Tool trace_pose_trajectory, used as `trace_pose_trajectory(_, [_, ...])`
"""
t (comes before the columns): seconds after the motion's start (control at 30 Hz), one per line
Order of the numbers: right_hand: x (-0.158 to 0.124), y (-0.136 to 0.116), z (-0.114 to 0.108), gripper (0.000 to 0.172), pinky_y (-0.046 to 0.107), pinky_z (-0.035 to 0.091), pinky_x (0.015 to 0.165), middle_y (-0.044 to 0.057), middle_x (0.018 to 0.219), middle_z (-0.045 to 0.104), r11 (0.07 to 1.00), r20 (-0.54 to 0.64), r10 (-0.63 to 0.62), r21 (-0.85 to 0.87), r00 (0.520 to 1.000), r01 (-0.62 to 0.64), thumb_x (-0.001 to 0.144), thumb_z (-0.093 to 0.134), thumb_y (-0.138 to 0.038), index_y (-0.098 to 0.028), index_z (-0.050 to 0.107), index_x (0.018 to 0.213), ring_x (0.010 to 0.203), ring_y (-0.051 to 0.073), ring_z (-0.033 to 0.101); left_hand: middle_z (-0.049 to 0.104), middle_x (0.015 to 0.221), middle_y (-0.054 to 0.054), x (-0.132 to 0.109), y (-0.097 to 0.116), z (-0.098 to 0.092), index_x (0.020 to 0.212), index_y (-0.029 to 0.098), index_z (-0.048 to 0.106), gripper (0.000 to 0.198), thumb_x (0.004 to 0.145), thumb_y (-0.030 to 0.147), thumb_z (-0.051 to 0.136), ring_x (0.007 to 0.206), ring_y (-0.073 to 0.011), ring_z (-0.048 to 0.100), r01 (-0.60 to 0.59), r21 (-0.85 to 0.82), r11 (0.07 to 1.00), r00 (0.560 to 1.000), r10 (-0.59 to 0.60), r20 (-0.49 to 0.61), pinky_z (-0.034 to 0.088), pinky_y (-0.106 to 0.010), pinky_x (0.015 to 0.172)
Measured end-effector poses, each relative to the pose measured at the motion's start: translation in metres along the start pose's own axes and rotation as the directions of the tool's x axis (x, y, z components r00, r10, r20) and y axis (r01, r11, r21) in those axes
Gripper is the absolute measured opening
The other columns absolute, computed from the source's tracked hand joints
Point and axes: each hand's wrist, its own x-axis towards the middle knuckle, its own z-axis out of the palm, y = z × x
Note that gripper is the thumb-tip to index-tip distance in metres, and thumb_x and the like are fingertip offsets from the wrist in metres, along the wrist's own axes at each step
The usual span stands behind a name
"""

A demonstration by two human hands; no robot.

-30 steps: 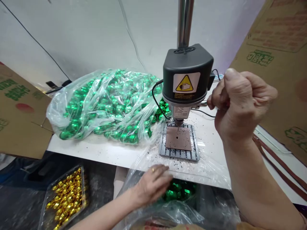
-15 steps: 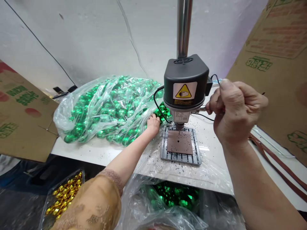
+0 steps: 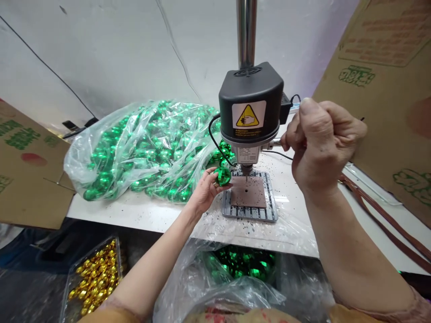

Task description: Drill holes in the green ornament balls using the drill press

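My left hand is closed on a shiny green faceted ball, just left of the drill bit. The small black drill press stands in the middle, its bit above a brown square plate with a dark hole. Slotted metal shows around that plate: the press base. At the right, my right hand is curled in a fist beside the motor housing, at the end of the metal feed lever; its grip is mostly hidden by the fingers.
Left of the press lies a clear plastic bag full of green balls. Below the table edge sit an open bag of green balls and a bin of gold balls. Cardboard boxes flank the table; brown straps lie right. Dark shavings litter the tabletop.
My left hand has drawn a green ball out from the bag's opening and brought it toward the drill base. My right hand stays at the lever. The view has shifted slightly.
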Motion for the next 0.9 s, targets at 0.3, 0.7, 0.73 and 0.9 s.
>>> trace_pose_trajectory(0.3, [-0.001, -0.002, 0.001, 0.051, 0.03, 0.027, 0.041, -0.007, 0.046, 0.031, 1.0, 0.002, 0.0, -0.026, 1.0, 0.0, 0.092, 0.069, -0.037, -0.023, 0.04, 0.054, 0.039, 0.007, 0.032, 0.073, 0.095, -0.001, 0.013, -0.032, 0.015, 0.109, 0.023, 0.055, 0.056, 0.07, 0.043, 0.09, 0.092, -0.0176, 0.071, -0.093, 0.181, 0.979, 0.995, 0.098, -0.022, 0.055, -0.032, 0.086])
trace_pose_trajectory(0.7, [-0.002, -0.002, 0.002, 0.052, 0.026, 0.029, 0.046, -0.007, 0.048, 0.031, 0.995, 0.023, -0.054, -0.087, 0.998, 0.056, 0.096, 0.063, -0.038, -0.021, 0.035, 0.057, 0.043, 0.003, 0.034, 0.07, 0.136, -0.014, 0.022, -0.061, 0.021, 0.133, 0.019, 0.061, 0.063, 0.081, 0.047, 0.084, 0.13, -0.0292, 0.065, -0.201, 0.317, 0.927, 0.977, 0.166, 0.134, 0.047, -0.046, 0.115])
trace_pose_trajectory(0.73, [-0.002, -0.002, 0.001, 0.05, 0.025, 0.028, 0.046, -0.008, 0.049, 0.031, 0.996, 0.028, -0.056, -0.062, 0.998, 0.058, 0.096, 0.063, -0.035, -0.021, 0.036, 0.057, 0.043, 0.003, 0.034, 0.069, 0.138, -0.014, 0.022, -0.061, 0.021, 0.135, 0.02, 0.061, 0.064, 0.082, 0.047, 0.083, 0.133, -0.0299, 0.063, -0.215, 0.338, 0.916, 0.973, 0.173, 0.15, 0.046, -0.047, 0.117])
trace_pose_trajectory(0.9, [-0.002, 0.001, 0.0, 0.048, 0.026, 0.028, 0.045, -0.008, 0.049, 0.033, 0.998, 0.031, -0.059, -0.023, 0.998, 0.06, 0.097, 0.062, -0.031, -0.021, 0.038, 0.057, 0.043, 0.004, 0.034, 0.068, 0.138, -0.01, 0.018, -0.06, 0.02, 0.132, 0.023, 0.066, 0.058, 0.082, 0.047, 0.082, 0.135, -0.0319, 0.06, -0.28, 0.523, 0.805, 0.959, 0.218, 0.179, 0.044, -0.048, 0.118])
